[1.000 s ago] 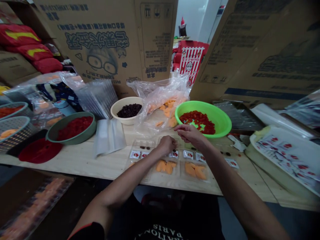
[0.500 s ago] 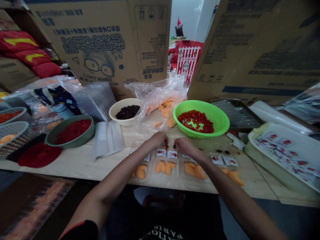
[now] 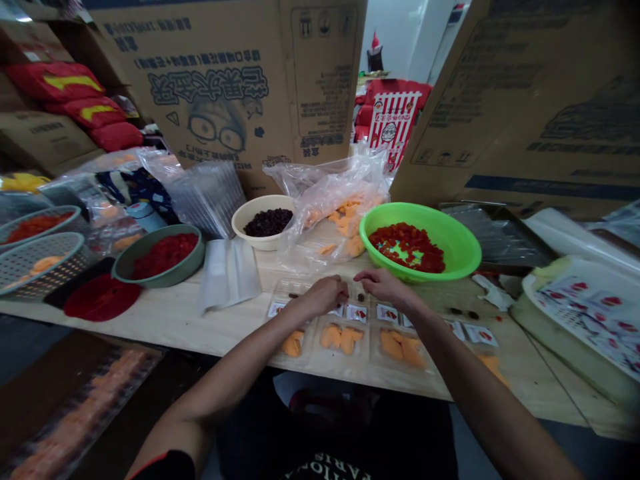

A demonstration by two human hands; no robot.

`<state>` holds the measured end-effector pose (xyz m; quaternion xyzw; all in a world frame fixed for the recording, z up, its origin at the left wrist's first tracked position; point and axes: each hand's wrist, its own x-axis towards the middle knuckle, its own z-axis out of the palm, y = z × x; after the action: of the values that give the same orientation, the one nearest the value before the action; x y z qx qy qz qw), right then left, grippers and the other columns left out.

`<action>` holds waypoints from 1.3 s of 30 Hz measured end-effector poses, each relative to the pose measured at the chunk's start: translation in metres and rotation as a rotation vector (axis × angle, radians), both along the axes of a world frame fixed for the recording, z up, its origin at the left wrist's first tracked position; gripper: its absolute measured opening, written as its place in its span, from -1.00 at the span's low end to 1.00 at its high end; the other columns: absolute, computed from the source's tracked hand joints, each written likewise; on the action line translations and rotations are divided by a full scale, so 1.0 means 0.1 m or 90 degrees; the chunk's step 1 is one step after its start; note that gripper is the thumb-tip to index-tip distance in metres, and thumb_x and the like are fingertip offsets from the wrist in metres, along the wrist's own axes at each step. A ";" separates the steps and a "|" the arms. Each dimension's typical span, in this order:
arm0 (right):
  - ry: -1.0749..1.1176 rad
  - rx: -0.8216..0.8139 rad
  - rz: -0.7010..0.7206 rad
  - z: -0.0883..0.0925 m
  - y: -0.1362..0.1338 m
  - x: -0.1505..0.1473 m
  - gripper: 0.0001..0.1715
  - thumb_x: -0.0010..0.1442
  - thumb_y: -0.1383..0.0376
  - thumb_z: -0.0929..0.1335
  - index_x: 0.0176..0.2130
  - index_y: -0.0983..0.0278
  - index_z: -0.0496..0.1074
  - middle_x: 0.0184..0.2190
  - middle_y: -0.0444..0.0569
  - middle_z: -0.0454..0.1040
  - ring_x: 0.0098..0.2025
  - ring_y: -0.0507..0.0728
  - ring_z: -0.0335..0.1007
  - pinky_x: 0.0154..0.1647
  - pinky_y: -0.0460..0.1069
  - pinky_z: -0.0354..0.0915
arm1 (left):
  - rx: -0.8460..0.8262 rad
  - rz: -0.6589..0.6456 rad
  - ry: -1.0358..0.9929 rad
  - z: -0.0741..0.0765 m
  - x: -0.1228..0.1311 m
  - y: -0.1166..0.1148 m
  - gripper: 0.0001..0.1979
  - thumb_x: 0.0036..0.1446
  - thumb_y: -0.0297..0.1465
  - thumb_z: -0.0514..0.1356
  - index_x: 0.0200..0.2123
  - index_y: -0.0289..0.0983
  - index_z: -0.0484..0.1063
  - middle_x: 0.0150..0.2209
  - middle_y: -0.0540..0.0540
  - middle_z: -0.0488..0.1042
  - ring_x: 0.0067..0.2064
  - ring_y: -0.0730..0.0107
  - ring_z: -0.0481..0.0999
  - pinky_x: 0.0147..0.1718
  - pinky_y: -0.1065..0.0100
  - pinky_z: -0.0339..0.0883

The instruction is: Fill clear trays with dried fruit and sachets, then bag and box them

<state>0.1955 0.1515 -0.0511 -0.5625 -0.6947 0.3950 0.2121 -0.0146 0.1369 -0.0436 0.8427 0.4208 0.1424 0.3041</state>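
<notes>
Left hand (image 3: 325,297) and right hand (image 3: 383,285) hovered low over a clear plastic compartmented tray (image 3: 357,360) holding orange dried-fruit slices (image 3: 345,340); left fingers curled inward, right loosely bent, any held item indiscernible. A round cream bowl (image 3: 263,200) of dark raisins (image 3: 268,223) and a bright green plastic basin (image 3: 420,208) of diced red fruit (image 3: 406,248) stood just behind, within reach of both hands.
</notes>
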 end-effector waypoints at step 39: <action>0.027 0.010 0.018 0.12 0.04 -0.30 -0.76 0.15 0.25 0.26 -0.35 0.33 0.47 -0.49 -0.09 0.43 -0.45 0.04 0.24 -0.43 -0.09 0.14 | -0.273 0.329 -0.276 0.40 -1.34 0.00 -0.86 -0.02 -0.43 0.31 -0.35 -0.39 0.57 -0.54 0.02 0.46 -0.56 0.58 0.29 -0.59 0.53 0.13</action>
<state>0.1653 0.1558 -0.0386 -0.5424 -0.7009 0.4042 0.2260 -0.1487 0.1365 -0.0034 0.5768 0.5653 0.2981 0.5088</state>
